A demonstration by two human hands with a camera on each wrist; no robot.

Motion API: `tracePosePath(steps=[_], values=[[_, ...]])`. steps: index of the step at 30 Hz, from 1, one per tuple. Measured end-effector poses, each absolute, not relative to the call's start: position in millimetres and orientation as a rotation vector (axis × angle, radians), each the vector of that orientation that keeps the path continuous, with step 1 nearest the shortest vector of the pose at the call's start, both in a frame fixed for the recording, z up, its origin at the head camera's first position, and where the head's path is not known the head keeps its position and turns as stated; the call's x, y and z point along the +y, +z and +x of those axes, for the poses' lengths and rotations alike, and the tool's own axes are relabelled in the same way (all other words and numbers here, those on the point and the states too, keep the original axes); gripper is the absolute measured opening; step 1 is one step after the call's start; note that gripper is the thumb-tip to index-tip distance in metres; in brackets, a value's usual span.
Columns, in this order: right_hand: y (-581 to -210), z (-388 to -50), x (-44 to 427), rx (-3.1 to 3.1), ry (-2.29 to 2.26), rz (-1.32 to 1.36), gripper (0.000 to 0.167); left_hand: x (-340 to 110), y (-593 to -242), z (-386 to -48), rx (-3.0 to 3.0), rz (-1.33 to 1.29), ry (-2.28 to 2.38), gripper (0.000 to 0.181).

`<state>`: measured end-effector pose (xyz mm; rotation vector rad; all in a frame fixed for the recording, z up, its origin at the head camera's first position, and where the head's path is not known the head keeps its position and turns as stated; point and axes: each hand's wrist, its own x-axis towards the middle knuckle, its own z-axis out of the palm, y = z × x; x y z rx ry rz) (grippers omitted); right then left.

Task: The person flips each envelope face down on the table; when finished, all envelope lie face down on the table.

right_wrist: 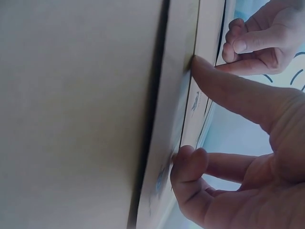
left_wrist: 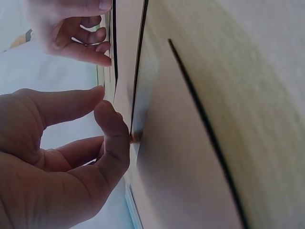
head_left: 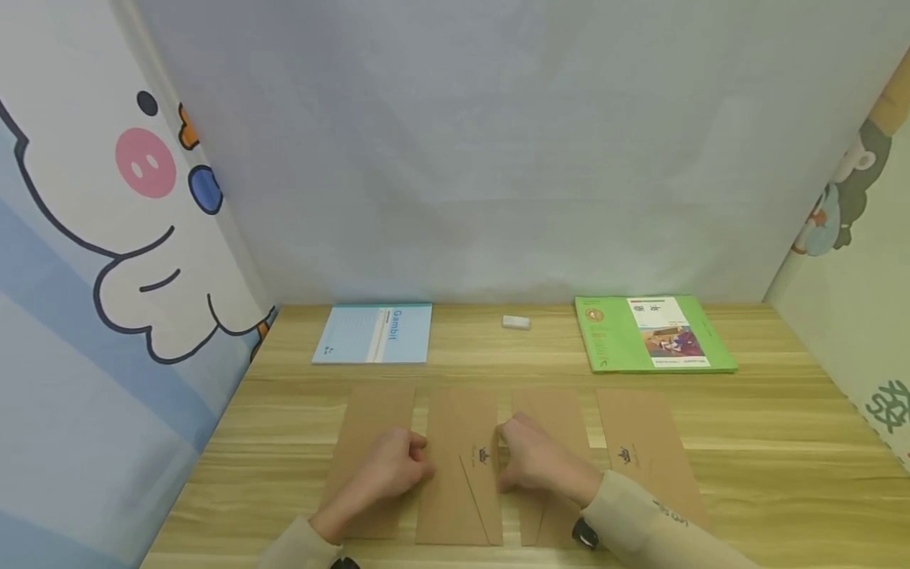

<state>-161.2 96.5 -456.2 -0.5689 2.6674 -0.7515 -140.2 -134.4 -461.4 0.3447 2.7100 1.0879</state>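
Observation:
Four brown paper envelopes lie side by side on the wooden table. Between both hands is the second envelope from the left [head_left: 455,490], with a small dark crown print and a slanted flap line. My left hand [head_left: 398,466] is at its left edge, over the leftmost envelope [head_left: 377,407], fingers bent and thumb near the fingertips. My right hand [head_left: 536,458] touches its right edge with thumb and fingertips, above the third envelope [head_left: 550,403]. In the right wrist view the right hand [right_wrist: 238,138] has thumb and bent fingers against the envelope edge.
A light blue notebook [head_left: 355,336] lies at the back left, a small white eraser [head_left: 516,322] at the back middle, and a green book or folder [head_left: 614,340] at the back right. The rightmost envelope [head_left: 661,450] lies beside the right forearm. Curtain-like walls stand behind and at the sides.

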Motion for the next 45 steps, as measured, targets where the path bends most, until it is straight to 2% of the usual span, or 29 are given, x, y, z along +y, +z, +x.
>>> tracePosePath(steps=[3, 12, 17, 28, 33, 40, 45], values=[[-456, -163, 97, 2.676, -0.753, -0.572, 0.057, -133, -462, -142, 2.722, 0.340, 1.081, 0.032], [-453, -165, 99, 2.693, -0.734, -0.573, 0.053, -129, -460, -146, 2.755, 0.383, 1.054, 0.026], [-451, -166, 100, 2.681, -0.767, -0.579, 0.050, -126, -459, -147, 2.753, 0.396, 1.082, 0.008], [-450, -171, 102, 2.674, -0.807, -0.494, 0.050, -122, -458, -153, 2.748, 0.410, 1.052, 0.015], [-446, -174, 103, 2.666, -0.783, -0.464, 0.060, -116, -456, -155, 2.738, 0.359, 0.989, 0.024], [-448, -170, 99, 2.651, -0.838, -0.463, 0.055, -118, -455, -148, 2.755, 0.376, 0.997, 0.036], [-451, -167, 96, 2.600, -0.925, -0.424, 0.063, -122, -455, -143, 2.742, 0.340, 1.014, 0.038]])
